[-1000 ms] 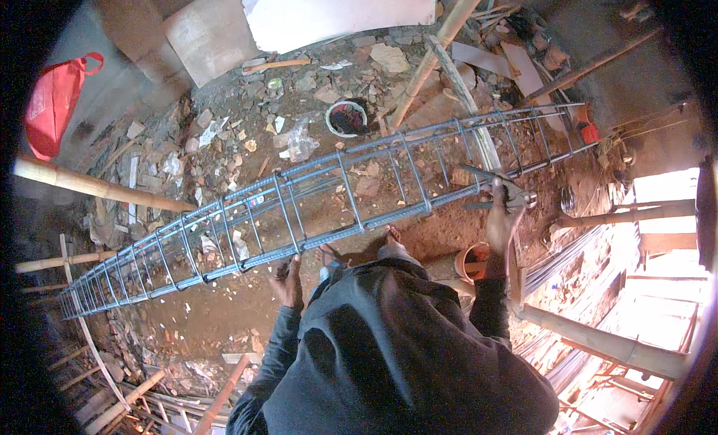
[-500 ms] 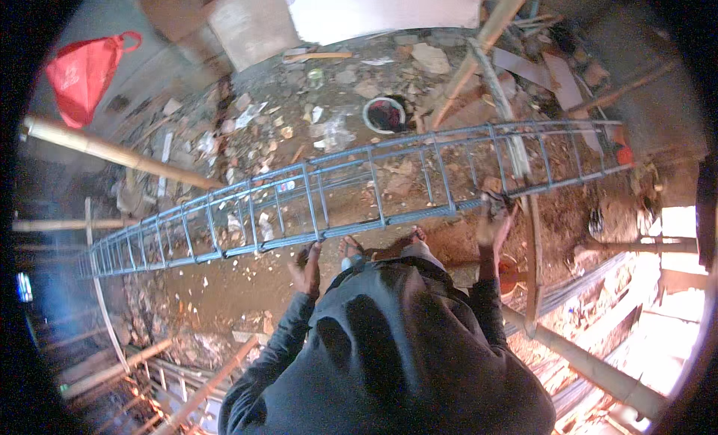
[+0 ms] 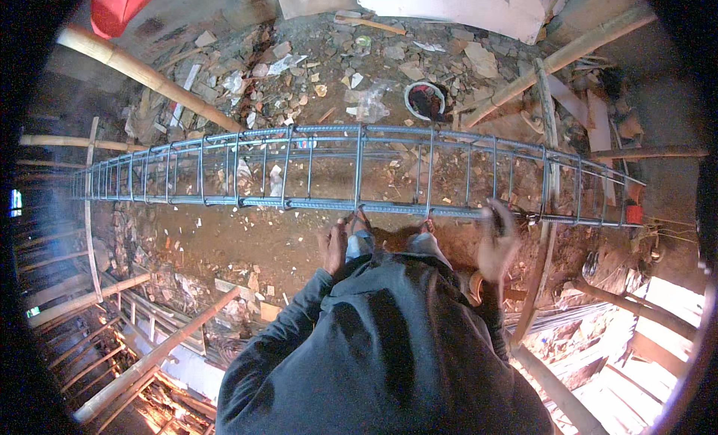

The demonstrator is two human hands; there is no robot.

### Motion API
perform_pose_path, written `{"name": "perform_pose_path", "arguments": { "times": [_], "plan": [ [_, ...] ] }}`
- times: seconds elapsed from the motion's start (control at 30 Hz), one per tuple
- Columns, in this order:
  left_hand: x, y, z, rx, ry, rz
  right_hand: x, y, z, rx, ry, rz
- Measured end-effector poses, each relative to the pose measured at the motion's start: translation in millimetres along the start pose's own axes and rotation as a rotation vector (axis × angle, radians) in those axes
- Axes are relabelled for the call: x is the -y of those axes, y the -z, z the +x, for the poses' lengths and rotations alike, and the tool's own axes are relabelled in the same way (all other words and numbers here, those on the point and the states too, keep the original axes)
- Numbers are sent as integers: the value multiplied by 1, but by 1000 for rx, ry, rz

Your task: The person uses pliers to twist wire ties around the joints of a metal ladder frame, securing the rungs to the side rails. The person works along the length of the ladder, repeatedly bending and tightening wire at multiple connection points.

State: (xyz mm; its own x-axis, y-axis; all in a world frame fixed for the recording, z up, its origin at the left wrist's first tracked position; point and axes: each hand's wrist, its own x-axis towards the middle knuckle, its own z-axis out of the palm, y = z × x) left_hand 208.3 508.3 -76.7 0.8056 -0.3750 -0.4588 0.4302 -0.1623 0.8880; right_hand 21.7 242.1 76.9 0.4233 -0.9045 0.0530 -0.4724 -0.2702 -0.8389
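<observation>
A long cage of bluish steel reinforcing bar [image 3: 321,203] with many square stirrups lies crosswise before me, spanning nearly the whole view. Just below its near bar is my left hand [image 3: 332,246], fingers loosely bent and a little apart, with nothing visible in them. My right hand [image 3: 497,244] is raised at the near bar further right, its fingers smeared by motion. I cannot make out whether it holds anything. Beside it, a small dark piece [image 3: 532,218] sits along the bar near a wooden upright [image 3: 548,188]. My feet show beneath the cage.
Bamboo poles [image 3: 149,76] slant in from both sides. Beyond the cage, broken stone and scraps cover the dirt ground, with a round bucket [image 3: 424,100] of dark contents. A red bag [image 3: 120,8] hangs at upper left. A red piece [image 3: 634,213] marks the cage's right end.
My view has turned, so the cage lies more level. The right hand has shifted off the spot where its fingers met the near bar; the left hand stays close below it.
</observation>
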Motion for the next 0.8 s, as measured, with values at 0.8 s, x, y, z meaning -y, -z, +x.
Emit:
{"name": "perform_pose_path", "arguments": {
  "times": [0.8],
  "plan": [
    [-13,14,18,243,-39,-157,64,-184,-43,363,20,595]
  ]
}}
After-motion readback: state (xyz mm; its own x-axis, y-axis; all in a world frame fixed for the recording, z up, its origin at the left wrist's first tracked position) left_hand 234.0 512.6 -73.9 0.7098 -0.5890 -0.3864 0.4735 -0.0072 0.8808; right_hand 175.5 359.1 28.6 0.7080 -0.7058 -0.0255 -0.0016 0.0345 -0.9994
